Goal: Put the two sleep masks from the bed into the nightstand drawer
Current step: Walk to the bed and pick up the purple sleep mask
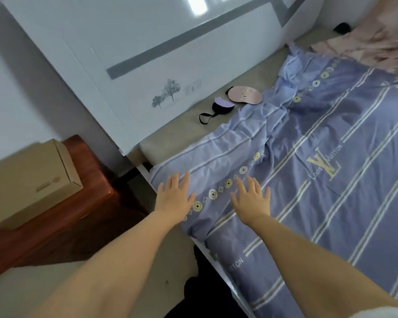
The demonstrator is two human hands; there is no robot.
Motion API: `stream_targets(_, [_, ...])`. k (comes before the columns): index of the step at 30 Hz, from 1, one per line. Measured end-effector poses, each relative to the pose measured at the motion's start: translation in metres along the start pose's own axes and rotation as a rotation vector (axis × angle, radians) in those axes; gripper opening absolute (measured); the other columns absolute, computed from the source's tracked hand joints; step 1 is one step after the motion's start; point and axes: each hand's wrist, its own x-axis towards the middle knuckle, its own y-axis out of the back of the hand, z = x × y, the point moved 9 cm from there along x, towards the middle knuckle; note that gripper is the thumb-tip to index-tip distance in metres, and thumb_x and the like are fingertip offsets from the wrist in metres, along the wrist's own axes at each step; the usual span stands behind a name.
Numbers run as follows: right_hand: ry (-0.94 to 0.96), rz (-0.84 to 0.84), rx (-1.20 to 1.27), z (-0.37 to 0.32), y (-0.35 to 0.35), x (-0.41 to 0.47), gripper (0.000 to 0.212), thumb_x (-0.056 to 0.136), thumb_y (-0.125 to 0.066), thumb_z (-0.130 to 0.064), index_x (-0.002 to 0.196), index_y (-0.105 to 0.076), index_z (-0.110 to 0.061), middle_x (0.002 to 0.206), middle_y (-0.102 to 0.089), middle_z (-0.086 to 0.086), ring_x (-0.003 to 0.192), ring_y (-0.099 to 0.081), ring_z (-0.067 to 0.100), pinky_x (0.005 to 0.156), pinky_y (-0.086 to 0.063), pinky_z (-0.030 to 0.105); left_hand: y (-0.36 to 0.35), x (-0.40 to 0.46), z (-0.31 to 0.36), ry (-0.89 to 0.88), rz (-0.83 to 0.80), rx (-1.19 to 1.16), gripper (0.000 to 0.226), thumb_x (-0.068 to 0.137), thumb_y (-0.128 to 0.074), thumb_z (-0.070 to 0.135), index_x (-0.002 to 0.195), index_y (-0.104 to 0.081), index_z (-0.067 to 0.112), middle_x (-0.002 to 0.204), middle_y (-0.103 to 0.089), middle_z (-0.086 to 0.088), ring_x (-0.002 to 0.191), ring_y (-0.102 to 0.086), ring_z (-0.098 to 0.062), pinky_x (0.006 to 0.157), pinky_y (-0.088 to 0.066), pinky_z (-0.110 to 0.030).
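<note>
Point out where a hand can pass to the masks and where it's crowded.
Bare mattress strip runs between headboard and rumpled purple quilt; it is clear left of the dark mask. Crowded near the pink mask, which touches the quilt's edge. The nightstand top is largely taken by a cardboard box.

The bed is covered by a striped purple duvet. On bare mattress beyond both hands, a pink sleep mask and a black and purple sleep mask are laid near each other. A pink blanket is bunched farther off.
</note>
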Motion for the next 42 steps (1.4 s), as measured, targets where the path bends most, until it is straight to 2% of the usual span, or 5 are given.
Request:
stream_targets(11, [-0.042,-0.054,0.042,0.007,-0.038,0.297,0.05,0.097,-0.022,-0.035,0.146,-0.016,-0.023,0.159,-0.006,0.006,0.146,-0.001,0.024,0.116,-0.005,0.054,-0.044,0.321,0.014,-0.07,-0.195,-0.242,0.048,0.096,-0.036,0.034,0.139,-0.031,0.012,0.138,-0.044,-0.016,0.117,-0.048,-0.035,0.092,-0.044,-0.045])
stream_targets(18, [0.031,0.159,-0.038,0.022,-0.073,0.352,0.057,0.089,-0.03,-0.042,0.142,-0.033,-0.022,0.152,-0.032,0.01,0.143,-0.021,0.028,0.114,0.005,0.055,-0.083,0.475,0.069,0.247,-0.211,-1.087,0.033,0.093,-0.043,0.04,0.108,-0.052,0.012,0.096,-0.066,-0.009,0.088,-0.065,-0.026,0.09,-0.053,-0.044])
stream_targets(26, [0.057,0.356,-0.009,0.022,-0.067,0.352,0.054,0.081,-0.044,-0.038,0.131,-0.05,-0.018,0.14,-0.051,0.012,0.134,-0.041,0.029,0.112,-0.008,0.057,-0.098,0.518,0.067,0.594,-0.118,-1.733,0.028,0.096,-0.042,0.034,0.105,-0.053,0.01,0.074,-0.066,-0.006,0.057,-0.065,-0.016,0.055,-0.055,-0.024])
stream_targets(35, [0.077,0.007,0.042,0.025,-0.077,0.357,0.058,0.092,-0.024,-0.045,0.146,-0.019,-0.027,0.159,-0.014,0.002,0.146,0.0,0.019,0.113,0.019,0.049,-0.1,0.411,-0.004,0.586,-0.28,-1.218,0.02,0.089,-0.049,0.011,0.069,-0.051,0.012,0.064,-0.05,-0.005,0.05,-0.045,-0.014,0.056,-0.049,-0.028])
stream_targets(42, [-0.085,-0.114,0.625,0.013,0.0,0.305,0.055,0.094,-0.043,-0.02,0.145,-0.024,-0.012,0.154,-0.023,0.014,0.14,-0.025,0.03,0.111,-0.024,0.039,-0.017,0.305,-0.022,0.308,-0.192,-0.901,0.016,0.084,-0.049,0.019,0.075,-0.057,0.008,0.077,-0.058,-0.011,0.072,-0.053,-0.02,0.069,-0.039,-0.031])
